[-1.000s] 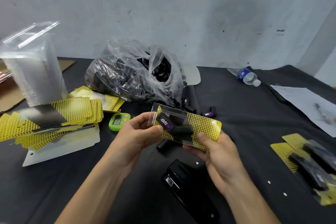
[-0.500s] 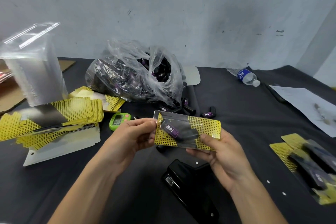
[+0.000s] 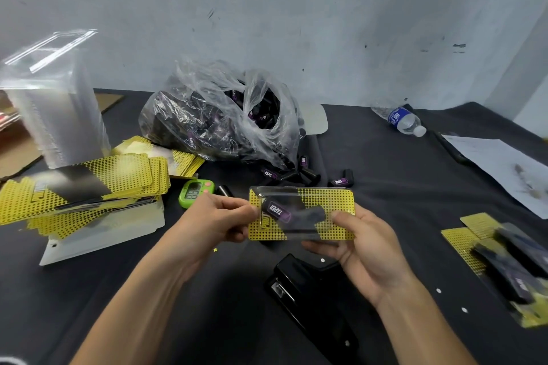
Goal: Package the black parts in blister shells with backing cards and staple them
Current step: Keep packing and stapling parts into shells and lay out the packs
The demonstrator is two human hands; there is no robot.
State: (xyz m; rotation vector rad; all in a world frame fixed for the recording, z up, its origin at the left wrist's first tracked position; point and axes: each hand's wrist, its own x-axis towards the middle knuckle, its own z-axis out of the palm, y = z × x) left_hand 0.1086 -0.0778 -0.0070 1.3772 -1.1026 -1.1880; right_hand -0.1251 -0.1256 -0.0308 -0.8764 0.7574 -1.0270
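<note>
Blister pack tilted up; left hand, right hand pinch ends.

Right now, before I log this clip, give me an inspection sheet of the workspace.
Surface: table under black cloth, small white specks near the front.
Job's things: blister pack with yellow dotted card and black part inside, held above the table; black stapler lying below it; plastic bag of black parts; card stack and clear shell stack at left; finished packs at right.
Clutter: green timer, water bottle on its side, paper sheet, loose parts by the bag.
Hands: left hand pinches the pack's left end; right hand holds its right end.
Cables: nothing seen.
Surroundings: scuffed pale wall behind.
</note>
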